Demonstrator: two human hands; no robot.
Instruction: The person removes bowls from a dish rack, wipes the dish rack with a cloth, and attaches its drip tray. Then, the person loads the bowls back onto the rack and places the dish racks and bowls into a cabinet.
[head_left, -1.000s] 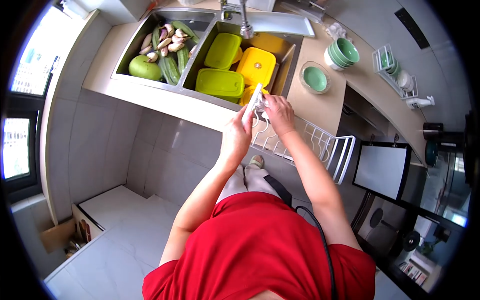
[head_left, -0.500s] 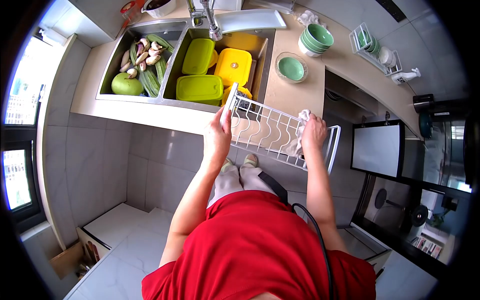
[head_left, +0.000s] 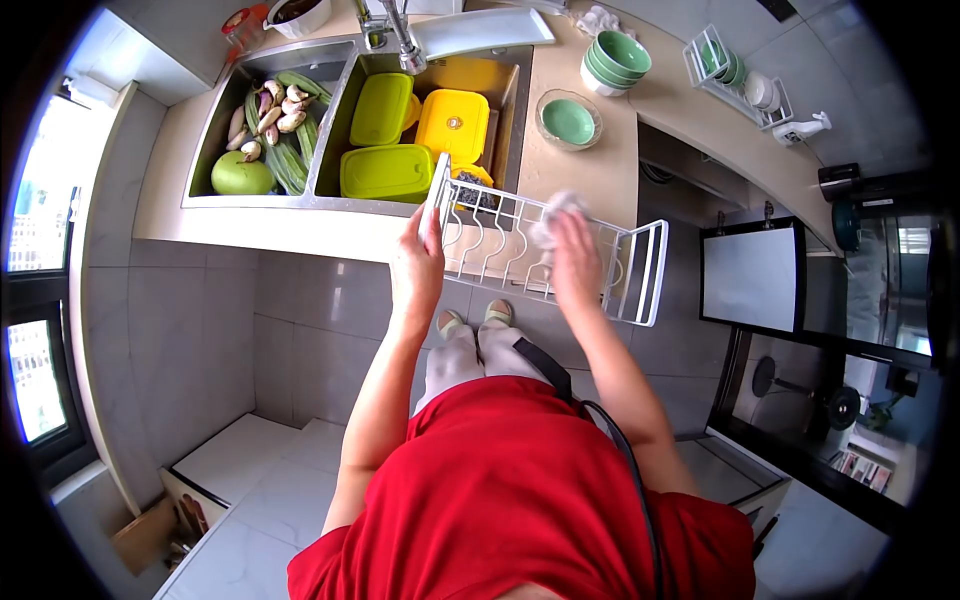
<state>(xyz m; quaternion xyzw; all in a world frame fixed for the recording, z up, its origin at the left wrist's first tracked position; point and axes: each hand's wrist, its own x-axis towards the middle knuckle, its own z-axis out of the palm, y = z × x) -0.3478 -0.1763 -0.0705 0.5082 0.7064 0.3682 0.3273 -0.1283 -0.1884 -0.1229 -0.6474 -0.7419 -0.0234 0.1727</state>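
Note:
A white wire dish rack (head_left: pixel 438 184) hangs in the air before the counter, tilted, with curved wires along its length. My left hand (head_left: pixel 417 268) grips its left end, fingers closed round the white end piece. My right hand (head_left: pixel 576 265) presses a crumpled pale cloth (head_left: pixel 557 215) against the rack's wires, right of the middle. The fingers lie over the cloth and are slightly blurred. Behind the rack's left end, a yellow container (head_left: pixel 470 178) with something dark and mesh-like by it shows partly in the sink.
The double sink (head_left: pixel 328 150) holds green-lidded boxes (head_left: pixel 386 174), a yellow-lidded box (head_left: pixel 453 125), and vegetables with a round green gourd (head_left: pixel 241 174). On the counter stand stacked green bowls (head_left: pixel 616 62) and a green bowl in a glass dish (head_left: pixel 568 122). An open drawer space (head_left: pixel 690 170) lies right.
My right hand has moved left along the rack with the cloth, from near its right end toward the middle. The left hand keeps its hold, and the view has shifted slightly.

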